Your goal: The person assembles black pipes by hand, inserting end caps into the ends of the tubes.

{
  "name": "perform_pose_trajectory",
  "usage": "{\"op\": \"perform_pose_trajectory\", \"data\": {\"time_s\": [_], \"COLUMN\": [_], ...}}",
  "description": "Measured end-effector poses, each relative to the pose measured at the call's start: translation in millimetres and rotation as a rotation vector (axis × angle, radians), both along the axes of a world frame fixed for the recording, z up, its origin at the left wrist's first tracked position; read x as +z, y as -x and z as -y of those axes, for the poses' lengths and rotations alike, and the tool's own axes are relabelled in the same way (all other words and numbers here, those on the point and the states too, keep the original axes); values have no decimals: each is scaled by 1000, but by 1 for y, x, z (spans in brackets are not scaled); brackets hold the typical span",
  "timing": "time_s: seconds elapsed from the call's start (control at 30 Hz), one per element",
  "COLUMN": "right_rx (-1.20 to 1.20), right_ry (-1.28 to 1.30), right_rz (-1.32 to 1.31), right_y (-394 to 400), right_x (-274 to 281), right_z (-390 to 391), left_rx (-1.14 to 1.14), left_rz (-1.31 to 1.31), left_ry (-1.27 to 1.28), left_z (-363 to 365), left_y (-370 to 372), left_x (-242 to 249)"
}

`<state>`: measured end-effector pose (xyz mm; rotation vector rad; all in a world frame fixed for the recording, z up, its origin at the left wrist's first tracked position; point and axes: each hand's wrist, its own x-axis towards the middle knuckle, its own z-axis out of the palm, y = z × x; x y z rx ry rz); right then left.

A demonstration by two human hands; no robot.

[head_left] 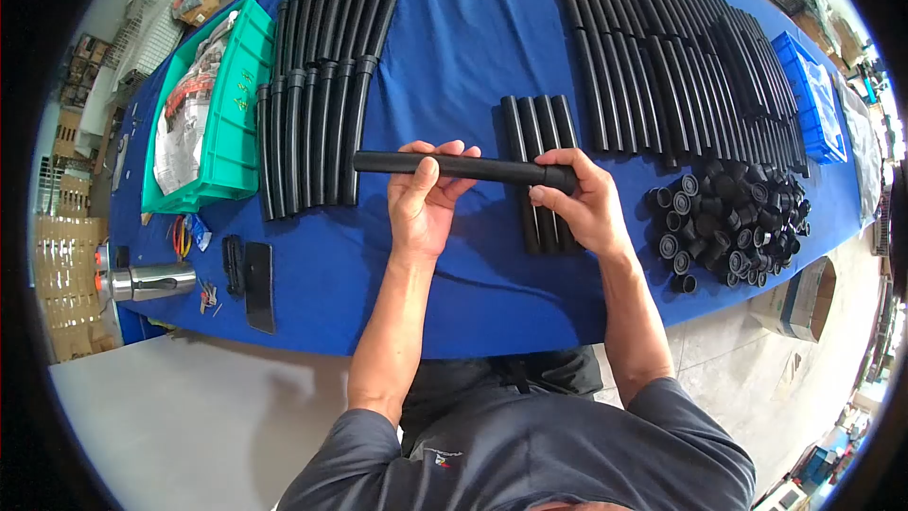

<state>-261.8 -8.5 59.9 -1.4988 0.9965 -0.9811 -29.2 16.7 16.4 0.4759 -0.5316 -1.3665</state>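
A black tube (473, 168) lies level across both hands above the blue cloth. My left hand (423, 199) is wrapped round its left part, palm up, with the thumb on top. My right hand (584, 201) grips the wider black cap (560, 179) at the tube's right end. Behind and below the right part of the tube, several plain black tubes (536, 128) lie side by side on the cloth. A heap of black caps (728, 227) lies to the right of my right hand.
Capped tubes (317, 95) lie in two rows at the left, beside a green crate (248, 85). More tubes (662, 66) fill the right, next to a blue crate (823, 137). A steel flask (156, 281) and a phone (259, 289) lie near the left front edge.
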Motion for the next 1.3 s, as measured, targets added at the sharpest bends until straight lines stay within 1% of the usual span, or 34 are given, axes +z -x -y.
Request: {"op": "perform_pose_trajectory", "data": {"time_s": [0.13,0.23,0.43,0.53,0.6,0.63,0.73,0.83,0.93,1.03,1.13,1.3], "right_rx": [-52,-69,-68,-84,-79,-78,-8,-24,-21,-2,23,48], "right_ry": [137,185,224,341,222,161,-149,-194,-61,-10,-44,-18], "right_rz": [-57,-157,-189,-228,-104,-42,125,169,74,-21,37,-37], "right_y": [-1,-2,-5,-8,-11,-11,-8,-8,-7,-4,-2,0], "right_x": [-6,1,-3,-5,-4,-3,3,0,-1,-1,-6,-3], "right_z": [2,0,-1,-1,-3,-4,-5,-4,-5,-2,-1,-1], "left_rx": [51,55,42,56,67,57,26,39,47,35,20,-8], "left_rz": [-10,-9,-11,-53,-73,-75,-70,-38,13,25,21,-13], "left_ry": [-34,-40,-24,-55,-104,-87,-33,1,7,4,-2,-2], "left_z": [-4,-4,-2,-3,-2,-3,-2,-4,-5,-5,-4,-3], "left_y": [7,7,3,7,11,10,7,10,8,6,6,2], "left_x": [2,3,6,7,3,2,3,6,10,10,11,8]}}
